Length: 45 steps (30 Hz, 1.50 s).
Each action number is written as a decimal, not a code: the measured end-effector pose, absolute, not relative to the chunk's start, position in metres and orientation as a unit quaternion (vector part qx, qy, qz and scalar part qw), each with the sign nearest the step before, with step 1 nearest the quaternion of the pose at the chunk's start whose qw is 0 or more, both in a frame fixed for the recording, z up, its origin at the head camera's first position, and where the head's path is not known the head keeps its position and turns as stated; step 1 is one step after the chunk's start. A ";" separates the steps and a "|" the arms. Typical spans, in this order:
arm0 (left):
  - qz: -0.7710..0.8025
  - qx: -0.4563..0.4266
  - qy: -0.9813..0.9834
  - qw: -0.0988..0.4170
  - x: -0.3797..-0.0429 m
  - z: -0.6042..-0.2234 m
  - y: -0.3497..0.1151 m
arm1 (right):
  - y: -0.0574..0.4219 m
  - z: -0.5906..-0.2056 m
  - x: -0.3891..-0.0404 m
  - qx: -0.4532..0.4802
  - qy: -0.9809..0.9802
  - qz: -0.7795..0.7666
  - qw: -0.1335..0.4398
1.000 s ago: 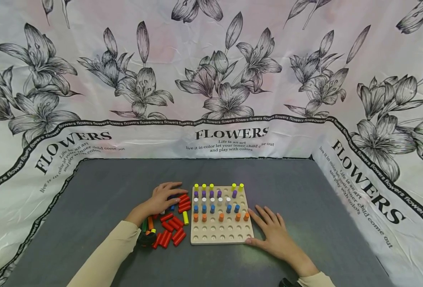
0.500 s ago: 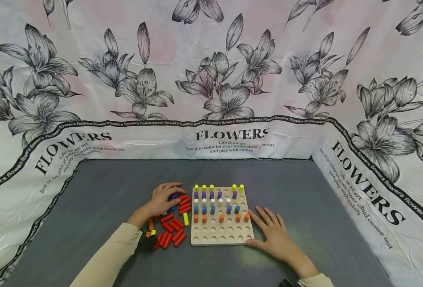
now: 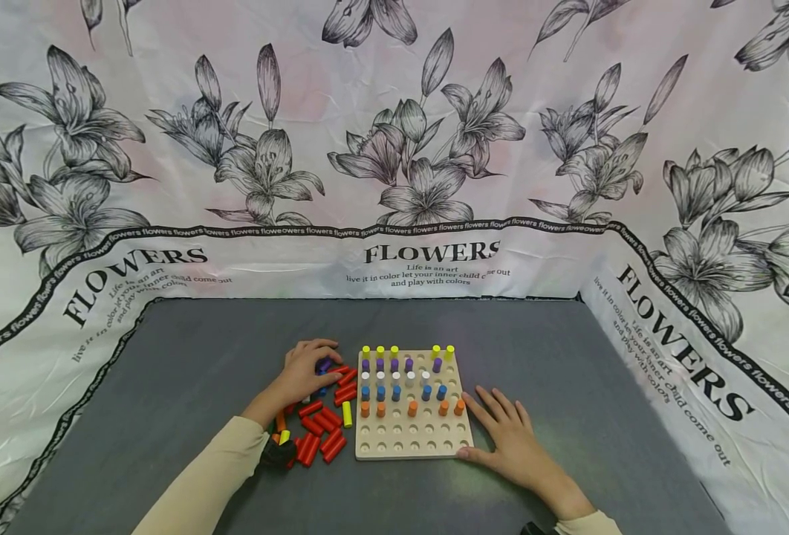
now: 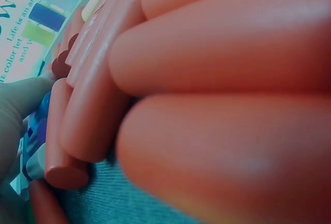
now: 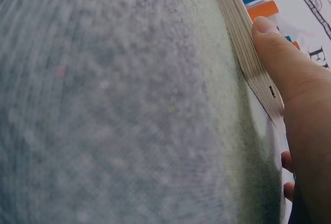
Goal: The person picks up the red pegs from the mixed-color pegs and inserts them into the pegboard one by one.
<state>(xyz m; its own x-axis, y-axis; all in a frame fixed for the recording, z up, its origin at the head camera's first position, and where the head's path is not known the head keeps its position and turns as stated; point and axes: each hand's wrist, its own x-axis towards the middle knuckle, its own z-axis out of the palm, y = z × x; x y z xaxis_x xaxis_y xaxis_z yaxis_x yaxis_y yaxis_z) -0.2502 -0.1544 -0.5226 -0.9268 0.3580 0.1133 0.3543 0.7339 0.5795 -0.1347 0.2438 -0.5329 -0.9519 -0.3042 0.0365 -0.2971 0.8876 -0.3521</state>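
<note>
In the head view a wooden peg board carries upright pegs in yellow, purple, white, blue and orange rows, with some holes bare. My left hand is over the loose pegs left of the board, fingers bent, with purple pegs showing between index finger and thumb. In the left wrist view its thumb lies beside blue and purple pegs, and red pegs crowd close. My right hand is spread flat at the board's right side. The right wrist view shows that thumb against the board's edge.
Loose red pegs lie between my left forearm and the board. A lone yellow peg lies close to the board's left edge. Some orange and yellow pegs are partly under the left wrist. A flower-printed cloth hangs behind the grey table.
My left fingertips have drawn back slightly leftward, and purple and blue pegs beneath them show more. The right hand stays at the board's edge.
</note>
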 end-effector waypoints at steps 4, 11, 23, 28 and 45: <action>0.311 0.187 0.932 -0.011 -0.251 -0.524 -0.153 | 0.244 -0.533 -0.134 -0.155 0.971 -0.184 0.008; 0.325 0.163 0.931 -0.030 -0.249 -0.523 -0.150 | 0.243 -0.532 -0.133 -0.156 0.970 -0.187 0.004; 0.382 0.118 0.914 -0.061 -0.241 -0.512 -0.147 | 0.244 -0.535 -0.134 -0.154 0.971 -0.182 0.009; 0.369 0.133 0.919 -0.036 -0.237 -0.509 -0.148 | 0.244 -0.534 -0.134 -0.154 0.972 -0.178 0.010; 0.445 0.133 0.885 -0.043 -0.208 -0.499 -0.141 | 0.243 -0.532 -0.134 -0.154 0.972 -0.179 0.004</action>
